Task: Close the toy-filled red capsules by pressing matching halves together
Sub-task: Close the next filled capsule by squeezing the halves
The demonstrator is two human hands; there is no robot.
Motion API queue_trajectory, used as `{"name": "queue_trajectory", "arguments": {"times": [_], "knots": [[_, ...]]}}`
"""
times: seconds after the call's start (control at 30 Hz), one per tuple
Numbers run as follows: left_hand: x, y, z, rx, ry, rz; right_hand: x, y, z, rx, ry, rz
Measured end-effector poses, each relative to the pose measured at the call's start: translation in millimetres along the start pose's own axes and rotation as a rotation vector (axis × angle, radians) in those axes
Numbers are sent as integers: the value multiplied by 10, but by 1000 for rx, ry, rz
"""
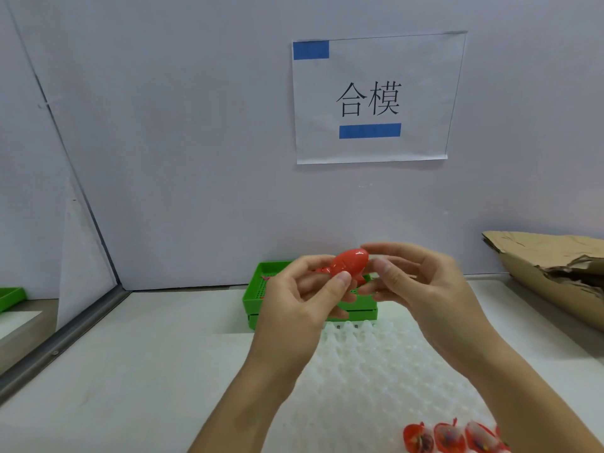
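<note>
Far left, a green tray [11,297] edge sits beyond a metal-framed partition [65,335], only partly in view. White table [147,371] in front. Centre, a second green tray [261,289] with a perforated floor sits against the back wall, mostly hidden behind the hands; a few red bits show in it, too hidden to identify. Left hand [300,308] raised above the table, fingers curled, thumb tip pressed on the lower end of a red capsule [349,263] and pinching it. The capsule is held in the air in front of the tray, tilted, upper end toward the right, glossy, looks closed. Right hand [425,289] has its fingers loosely curled, index tip touching the capsule's upper end, thumb just beside it; whether it really grips it I cannot tell for sure, but it looks like a light pinch. On the wall above, a paper sign [376,99] with two characters and blue tape. Below the hands, a white moulded holder tray [376,371] with rows of bumps lies on the table. At its near right end, three open red capsule halves [449,438] filled with small toys stand side by side. Far right, torn cardboard [555,273] lies on the table.
</note>
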State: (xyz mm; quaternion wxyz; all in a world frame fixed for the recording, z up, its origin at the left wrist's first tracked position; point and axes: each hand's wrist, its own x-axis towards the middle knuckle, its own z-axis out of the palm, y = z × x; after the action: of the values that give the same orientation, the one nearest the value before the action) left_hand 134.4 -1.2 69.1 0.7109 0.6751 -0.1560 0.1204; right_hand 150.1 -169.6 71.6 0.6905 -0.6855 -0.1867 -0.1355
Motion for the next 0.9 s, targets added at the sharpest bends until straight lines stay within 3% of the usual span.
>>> {"name": "queue_trajectory", "arguments": {"times": [0.07,0.3,0.43,0.53,0.63,0.77,0.9], "knots": [[7,-22,8,-75,-20,-35,-14,-17,11,-119,22,-97],[12,-22,29,-291,-74,-151,-53,1,32,-365,-122,-267],[5,-25,48,-251,-92,-183,-60,22,61,-584,-35,-365],[-2,-26,47,-111,-102,-156,-56,50,42,-577,-25,-398],[-2,-58,-4,131,-85,-5,-35,49,31,-461,-44,-344],[-21,-130,1,344,-123,351,-32,-43,21,-158,-66,-226],[4,-162,-5,627,6,685,-44,-155,-37,55,-209,-70]]}}
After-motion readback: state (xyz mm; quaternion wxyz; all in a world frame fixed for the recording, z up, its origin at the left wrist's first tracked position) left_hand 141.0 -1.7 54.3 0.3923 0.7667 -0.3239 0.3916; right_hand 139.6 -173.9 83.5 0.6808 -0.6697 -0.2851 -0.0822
